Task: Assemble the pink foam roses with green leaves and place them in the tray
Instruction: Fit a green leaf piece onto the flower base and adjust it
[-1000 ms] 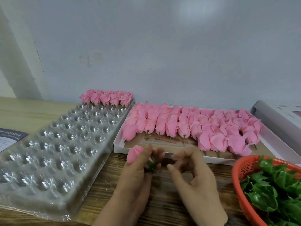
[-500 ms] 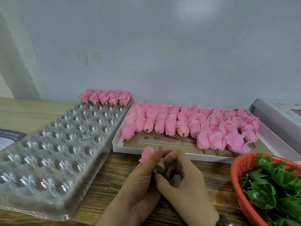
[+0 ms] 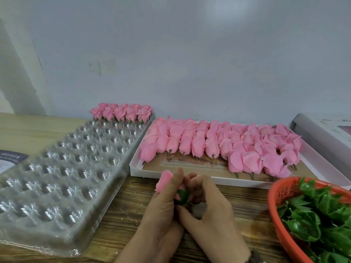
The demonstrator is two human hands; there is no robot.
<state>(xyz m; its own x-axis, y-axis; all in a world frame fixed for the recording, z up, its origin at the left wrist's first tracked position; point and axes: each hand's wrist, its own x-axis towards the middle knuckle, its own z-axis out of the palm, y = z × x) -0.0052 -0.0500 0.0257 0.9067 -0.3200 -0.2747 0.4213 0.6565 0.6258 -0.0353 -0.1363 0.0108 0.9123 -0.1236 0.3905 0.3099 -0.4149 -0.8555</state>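
My left hand (image 3: 161, 211) grips a pink foam rose (image 3: 163, 180) low in the middle, bud pointing up and left. A green leaf (image 3: 182, 196) wraps the rose's base, and my right hand (image 3: 210, 217) pinches it there from the right. The clear plastic tray (image 3: 57, 173) with many round cups lies to the left; a short row of finished roses (image 3: 121, 112) fills its far end. Several bare pink roses (image 3: 218, 145) lie in a white flat box (image 3: 228, 180) behind my hands. Loose green leaves (image 3: 322, 221) fill an orange basket (image 3: 275, 194) at the right.
A wooden table (image 3: 121, 221) carries everything, with a pale wall right behind. A grey and white box (image 3: 322, 137) stands at the far right. A dark printed card (image 3: 9, 160) pokes out at the left edge beside the tray.
My right hand came in from the right and closed on the rose's base. The green leaf now sits wrapped around that base, and both hands shifted slightly right.
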